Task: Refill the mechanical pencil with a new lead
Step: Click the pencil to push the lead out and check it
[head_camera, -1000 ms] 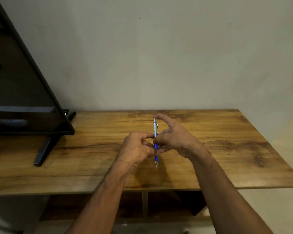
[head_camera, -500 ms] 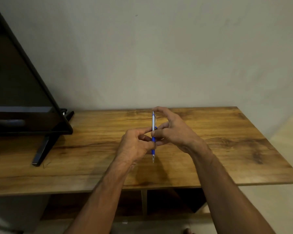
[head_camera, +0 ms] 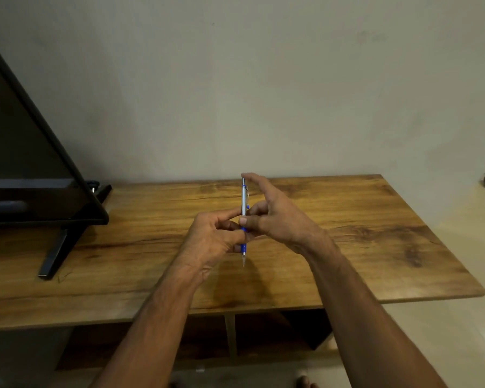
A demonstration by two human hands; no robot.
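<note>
Pencil: mechanical pencil (head_camera: pixel 244 203), held in the air between both hands, above the wooden table (head_camera: pixel 375 233) and clear of it.
Axis: near upright. The metal tip points down, below the left hand; the cap end is up, by the right forefinger.
Left hand: left hand (head_camera: pixel 210 239) pinches the blue grip low on the barrel, thumb and fingers curled round it.
Right hand: right hand (head_camera: pixel 277 219) pinches mid-barrel. Its forefinger (head_camera: pixel 249 177) reaches up over the top end; touching or just short, cannot tell.
Key relation: the cap sits right under the right fingertip, so the right hand is nearer that end while the left steadies below.
Look: slim, with a silver upper barrel and clip, a blue grip and a fine tapered point. Lead at the tip too small to tell.
Judgement: the next move likely works the cap end. No spare lead in sight.
Far side of left hand: dark screen (head_camera: pixel 25 163) on a stand.
</note>
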